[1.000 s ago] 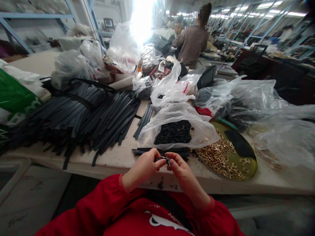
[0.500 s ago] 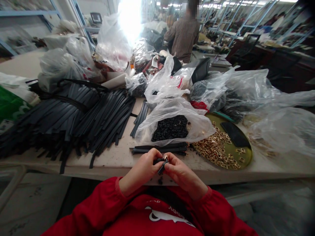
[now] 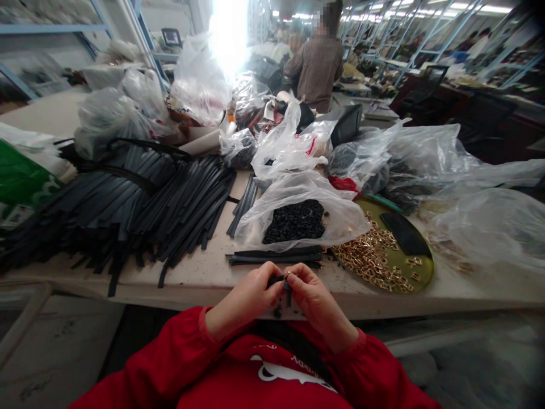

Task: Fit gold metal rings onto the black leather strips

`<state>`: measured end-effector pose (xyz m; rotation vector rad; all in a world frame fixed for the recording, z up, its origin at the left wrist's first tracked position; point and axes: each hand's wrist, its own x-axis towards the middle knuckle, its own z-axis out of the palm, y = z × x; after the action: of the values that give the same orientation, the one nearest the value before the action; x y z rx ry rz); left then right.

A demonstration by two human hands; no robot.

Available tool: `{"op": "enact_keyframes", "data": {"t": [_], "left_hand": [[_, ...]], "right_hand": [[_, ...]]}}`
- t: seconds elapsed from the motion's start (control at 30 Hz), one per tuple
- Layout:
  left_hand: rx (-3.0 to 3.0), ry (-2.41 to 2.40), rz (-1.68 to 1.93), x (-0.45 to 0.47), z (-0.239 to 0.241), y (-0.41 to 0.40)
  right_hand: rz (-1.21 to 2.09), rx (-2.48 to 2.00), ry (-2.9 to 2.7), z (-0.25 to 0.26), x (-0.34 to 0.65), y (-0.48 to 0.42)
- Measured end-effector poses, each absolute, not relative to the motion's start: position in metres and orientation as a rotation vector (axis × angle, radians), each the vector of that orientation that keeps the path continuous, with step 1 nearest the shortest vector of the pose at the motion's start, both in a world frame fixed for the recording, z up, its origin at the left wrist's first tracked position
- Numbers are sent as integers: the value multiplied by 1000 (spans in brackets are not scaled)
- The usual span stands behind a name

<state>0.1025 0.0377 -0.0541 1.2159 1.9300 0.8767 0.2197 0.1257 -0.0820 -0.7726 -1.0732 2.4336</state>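
Close to the table's front edge, my left hand (image 3: pixel 254 291) is closed on a black strap (image 3: pixel 288 296), whose short end hangs between my hands. My right hand (image 3: pixel 314 296) pinches the same spot, where a small gold buckle (image 3: pixel 287 274) shows partly at the fingertips; most of it is hidden. Just beyond my hands lie several flat black straps (image 3: pixel 272 257) side by side. Behind them an open plastic bag (image 3: pixel 251 227) holds many small black pieces (image 3: pixel 294 222). To the right, a round gold tray (image 3: pixel 426 275) carries a heap of gold buckles (image 3: pixel 374 253).
A big pile of black straps (image 3: pixel 170 210) covers the table's left side. A dark phone-like slab (image 3: pixel 405 233) lies on the tray. Filled plastic bags (image 3: pixel 426 150) crowd the right and back. A person (image 3: pixel 319 71) stands beyond the table, facing away.
My fingers have turned the strap, so its free end now hangs straighter down and less of the gold buckle shows. Both hands stay in nearly the same place.
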Motion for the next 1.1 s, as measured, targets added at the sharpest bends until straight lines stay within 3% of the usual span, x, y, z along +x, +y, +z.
{"op": "enact_keyframes", "data": {"t": [0.13, 0.33, 0.63, 1.1], "left_hand": [[1218, 1835, 923, 110, -48, 36], [1150, 1710, 1025, 110, -48, 37], [952, 1659, 956, 98, -60, 40], [584, 1396, 1061, 97, -63, 37]], "right_hand": [[2276, -824, -1145, -82, 216, 127], [1598, -948, -1613, -82, 215, 126], [2076, -799, -1562, -81, 221, 140], [1804, -721, -2016, -74, 222, 144]]}}
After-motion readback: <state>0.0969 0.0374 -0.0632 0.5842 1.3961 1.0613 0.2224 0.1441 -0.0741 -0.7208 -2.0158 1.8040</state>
